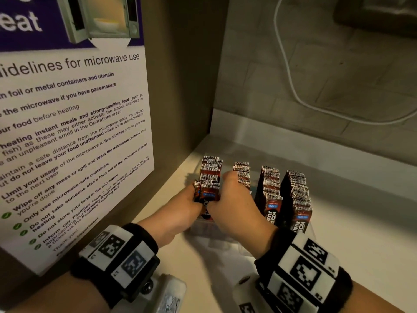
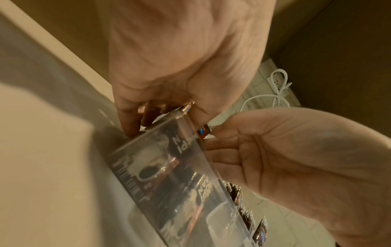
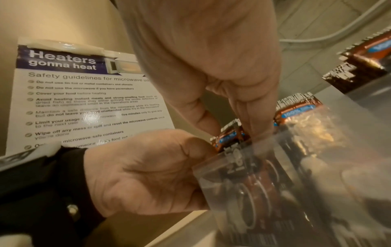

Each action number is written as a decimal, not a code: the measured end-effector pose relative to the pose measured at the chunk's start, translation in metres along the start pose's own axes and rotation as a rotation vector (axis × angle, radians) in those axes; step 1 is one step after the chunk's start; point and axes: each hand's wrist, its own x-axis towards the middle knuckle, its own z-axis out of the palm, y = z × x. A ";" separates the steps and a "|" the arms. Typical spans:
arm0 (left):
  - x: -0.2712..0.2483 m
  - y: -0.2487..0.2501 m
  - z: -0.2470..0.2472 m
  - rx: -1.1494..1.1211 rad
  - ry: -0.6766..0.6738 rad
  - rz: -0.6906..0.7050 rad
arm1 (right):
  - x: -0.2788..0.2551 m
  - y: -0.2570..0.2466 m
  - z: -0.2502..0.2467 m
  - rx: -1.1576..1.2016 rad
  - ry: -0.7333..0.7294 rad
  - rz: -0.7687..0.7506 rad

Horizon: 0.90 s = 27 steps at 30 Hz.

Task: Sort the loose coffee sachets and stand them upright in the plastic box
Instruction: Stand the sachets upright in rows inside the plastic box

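- Head view: our left hand [image 1: 180,206] and right hand [image 1: 234,199] meet over the leftmost row of the plastic box [image 1: 209,229], which sits on the counter [image 1: 361,245] in the corner, beside the wall with the microwave poster [image 1: 74,132]. Between them we pinch a small bunch of coffee sachets [image 1: 206,193], the left hand on its left edge, the right hand on its right edge. The bunch lies straight ahead of both hands, neither plainly nearer. Its long axis runs top to bottom, barcode seam uppermost, printed face towards us, lower end already inside the box. Three more rows of sachets [image 1: 295,199] stand upright to the right; the rest of the leftmost row stands just behind the bunch.

- Left wrist view: the left hand's fingers [image 2: 127,120] curl down at the box's clear wall, with the thumb on the top edge of a sachet. The right hand faces it, fingers bent towards the same packets. Through the wall we read a packet standing lengthwise along it. A white cable [image 2: 275,93] lies on the tiles behind.

- Right wrist view: the right hand's fingertips [image 3: 258,127] press on the sachet tops from above while the left hand grips from the side. We judge that the coming move is a straight push downward along the packets' long axis, keeping them vertical.
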 end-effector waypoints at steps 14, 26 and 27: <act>-0.005 0.004 0.012 0.024 -0.022 -0.058 | 0.024 0.008 0.015 0.457 -0.087 0.238; 0.002 0.000 0.012 -0.039 -0.011 -0.047 | 0.024 0.012 0.014 0.443 -0.057 0.193; 0.001 0.000 0.011 -0.040 -0.012 -0.046 | 0.023 0.012 0.015 0.445 -0.054 0.191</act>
